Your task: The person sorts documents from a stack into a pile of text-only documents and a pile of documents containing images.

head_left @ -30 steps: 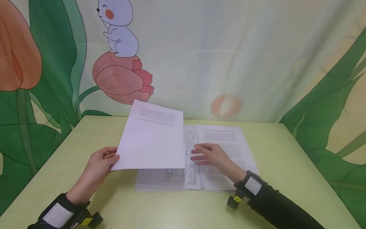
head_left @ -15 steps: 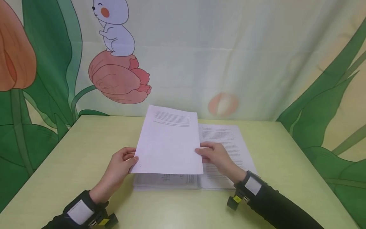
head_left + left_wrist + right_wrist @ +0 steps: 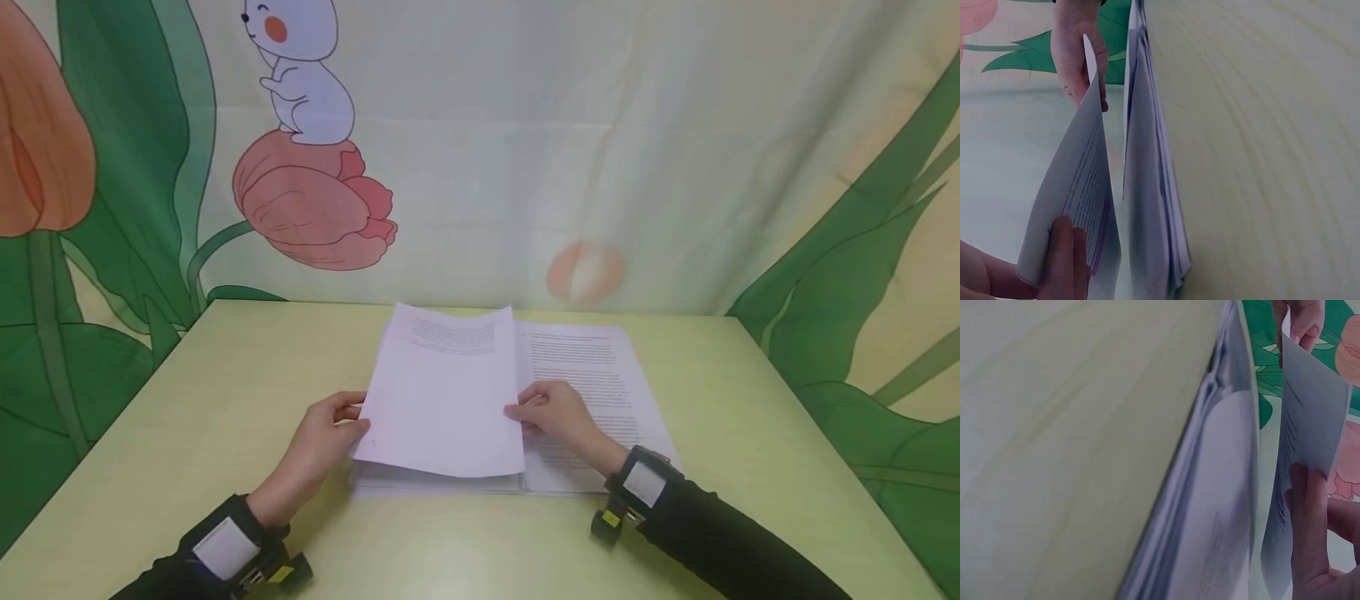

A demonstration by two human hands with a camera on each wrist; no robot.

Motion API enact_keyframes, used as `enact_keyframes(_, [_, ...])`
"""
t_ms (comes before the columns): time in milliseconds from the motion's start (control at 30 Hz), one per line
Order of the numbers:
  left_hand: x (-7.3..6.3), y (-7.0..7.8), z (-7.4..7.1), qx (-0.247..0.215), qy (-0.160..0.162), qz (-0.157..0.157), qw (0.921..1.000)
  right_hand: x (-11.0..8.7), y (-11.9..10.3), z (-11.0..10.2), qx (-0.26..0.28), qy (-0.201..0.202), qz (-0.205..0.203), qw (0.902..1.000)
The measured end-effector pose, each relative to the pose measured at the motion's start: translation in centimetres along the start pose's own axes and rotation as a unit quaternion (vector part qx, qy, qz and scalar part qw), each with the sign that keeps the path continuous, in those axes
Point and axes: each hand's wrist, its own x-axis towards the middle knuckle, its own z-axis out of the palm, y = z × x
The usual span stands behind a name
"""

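Note:
A white paper sheet (image 3: pixel 442 408), printed with a few lines near its far edge, hangs slightly bowed above the left pile of papers (image 3: pixel 420 483). My left hand (image 3: pixel 318 442) pinches its left edge, thumb on top and fingers underneath. At the opposite edge my right hand (image 3: pixel 562 417) pinches it the same way, over the right-hand printed pages (image 3: pixel 592 358). Both wrist views show a gap between the held sheet (image 3: pixel 1079 169) and the papers below; print shows on its underside. The sheet covers most of the left pile.
The pale yellow-green table (image 3: pixel 247 358) extends on both sides of the papers and in front of them. Behind its far edge hangs a curtain (image 3: pixel 480 167) printed with tulips, leaves and a white animal. In the left wrist view, the paper stack (image 3: pixel 1154 187) has uneven edges.
The sheet has moved right, over the left pile, and come lower. My right hand, earlier free of it, has taken its right edge. My left hand has travelled right with the sheet.

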Motion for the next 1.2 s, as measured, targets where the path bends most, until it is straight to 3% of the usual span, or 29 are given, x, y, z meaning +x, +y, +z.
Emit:
enact_keyframes(367, [-0.5, -0.4, 0.4, 0.018, -0.034, -0.009, 0.9992, 0.0, 0.5, 0.3, -0.068, -0.009, 0.002, 0.9976])
enact_keyframes(567, [-0.7, -0.3, 0.1, 0.083, -0.042, 0.005, 0.9956, -0.3, 0.3, 0.2, -0.107, -0.023, 0.002, 0.994])
enact_keyframes(767, [-0.6, -0.3, -0.2, 0.175, -0.036, 0.049, 0.9827, -0.4, 0.4, 0.1, -0.127, -0.034, -0.002, 0.9913])
enact_keyframes(933, [-0.8, -0.4, -0.5, 0.209, -0.037, 0.075, 0.9744, -0.5, 0.4, 0.1, -0.132, -0.034, -0.005, 0.9906])
enact_keyframes(1200, [-1.1, -0.2, -0.3, 0.265, -0.06, 0.084, 0.9588, -0.5, 0.5, 0.2, -0.161, -0.027, -0.016, 0.9865])
